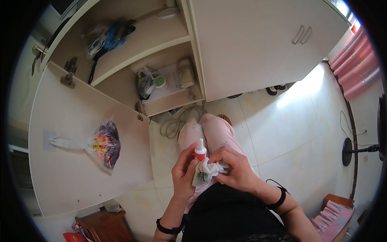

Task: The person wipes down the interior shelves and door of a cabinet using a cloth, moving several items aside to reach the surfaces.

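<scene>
In front of my lap, my left hand is closed around a small red and white bottle with a narrow white nozzle pointing up. My right hand pinches a crumpled white wad against the bottle's lower part. Greyish-green patches show on the wad; whether it is tissue, cloth or thin plastic I cannot tell. The wad and my fingers hide the lower end of the bottle. Both hands are close together above my pink trouser legs.
An open cabinet door with a hanging clear bag stands at the left. The lower shelf holds a white tub with a green lid and a bundled bag. A coiled hose lies on the floor. A black stand is at the right.
</scene>
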Available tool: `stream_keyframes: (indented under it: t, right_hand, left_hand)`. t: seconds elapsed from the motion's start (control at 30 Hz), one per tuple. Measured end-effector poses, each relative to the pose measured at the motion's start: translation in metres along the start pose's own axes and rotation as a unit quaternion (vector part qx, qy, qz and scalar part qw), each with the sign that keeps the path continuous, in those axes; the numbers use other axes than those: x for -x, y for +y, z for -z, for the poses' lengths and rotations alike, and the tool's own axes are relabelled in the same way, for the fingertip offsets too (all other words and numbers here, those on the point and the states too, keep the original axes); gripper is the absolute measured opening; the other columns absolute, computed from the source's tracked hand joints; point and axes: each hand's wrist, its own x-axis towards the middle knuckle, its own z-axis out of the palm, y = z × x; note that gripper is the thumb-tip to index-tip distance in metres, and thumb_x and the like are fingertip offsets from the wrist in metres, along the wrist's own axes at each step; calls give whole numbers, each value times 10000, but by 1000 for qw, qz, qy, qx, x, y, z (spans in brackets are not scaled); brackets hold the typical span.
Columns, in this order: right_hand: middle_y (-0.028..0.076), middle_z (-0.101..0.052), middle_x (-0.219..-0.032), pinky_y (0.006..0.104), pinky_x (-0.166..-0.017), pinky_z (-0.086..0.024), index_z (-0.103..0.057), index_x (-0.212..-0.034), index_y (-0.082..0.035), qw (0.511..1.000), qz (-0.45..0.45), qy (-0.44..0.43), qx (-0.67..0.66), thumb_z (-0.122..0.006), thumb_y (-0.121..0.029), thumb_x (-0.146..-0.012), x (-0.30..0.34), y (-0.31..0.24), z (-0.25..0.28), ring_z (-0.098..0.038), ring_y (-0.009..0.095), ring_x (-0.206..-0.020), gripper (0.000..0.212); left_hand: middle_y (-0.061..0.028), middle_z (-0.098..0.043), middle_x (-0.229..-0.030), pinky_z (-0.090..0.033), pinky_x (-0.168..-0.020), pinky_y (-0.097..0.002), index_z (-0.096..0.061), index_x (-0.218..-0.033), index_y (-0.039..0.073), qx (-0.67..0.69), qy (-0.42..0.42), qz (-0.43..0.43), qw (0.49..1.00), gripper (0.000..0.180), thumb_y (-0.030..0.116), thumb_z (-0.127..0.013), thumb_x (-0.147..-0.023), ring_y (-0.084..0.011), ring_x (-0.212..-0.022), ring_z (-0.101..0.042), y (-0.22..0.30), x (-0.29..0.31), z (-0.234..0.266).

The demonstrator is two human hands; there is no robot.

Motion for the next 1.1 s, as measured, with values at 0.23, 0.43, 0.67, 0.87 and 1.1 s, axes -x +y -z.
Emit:
stream_keyframes:
  t: [0.23, 0.43, 0.67, 0.87, 1.1]
  right_hand:
    - [146, -627, -1083, 323, -814, -512, -583, -950, -41, 971, 61, 232, -11, -692, 76, -649, -4, 13, 18, -640, 276, -955, 341]
    - [105, -606, -1056, 326, -718, -537, -682, -1054, -48, 944, 222, 162, 185, -719, 53, -600, -1, -3, 5, -627, 255, -897, 467]
    - [79, -596, -1045, 327, -728, -527, -698, -1018, -46, 928, 272, 179, 181, -678, 65, -604, 9, 4, -5, -604, 253, -867, 428]
    - [89, -635, -1049, 323, -761, -528, -701, -981, -62, 958, 204, 184, 79, -660, 93, -612, 30, 5, -6, -629, 253, -896, 402]
    - [92, -665, -1074, 306, -849, -503, -648, -1145, -52, 979, -36, 159, -122, -619, 85, -688, 61, 5, 10, -648, 207, -990, 478]
  left_hand:
    - [-51, -552, -1184, -467, -897, -266, -578, -1252, -30, -90, -40, -84, 992, 363, 0, -634, -895, -128, -1046, -567, -2, 3, 8]
    - [-91, -577, -1202, -507, -839, -282, -615, -1189, -22, -212, -10, -126, 969, 349, -83, -632, -845, -164, -983, -604, -1, 10, -1]
    - [-151, -585, -1218, -512, -853, -303, -608, -1183, -57, -181, -42, -159, 970, 333, -67, -625, -850, -201, -1007, -614, -4, 17, -3]
    - [-181, -578, -1205, -515, -857, -317, -602, -1183, -68, -126, -70, -179, 973, 321, -1, -661, -875, -217, -1026, -605, -10, 31, -2]
    - [-154, -596, -1146, -508, -853, -326, -601, -1115, -42, -184, -94, -172, 963, 340, 48, -749, -823, -220, -1012, -595, -11, 38, -6]
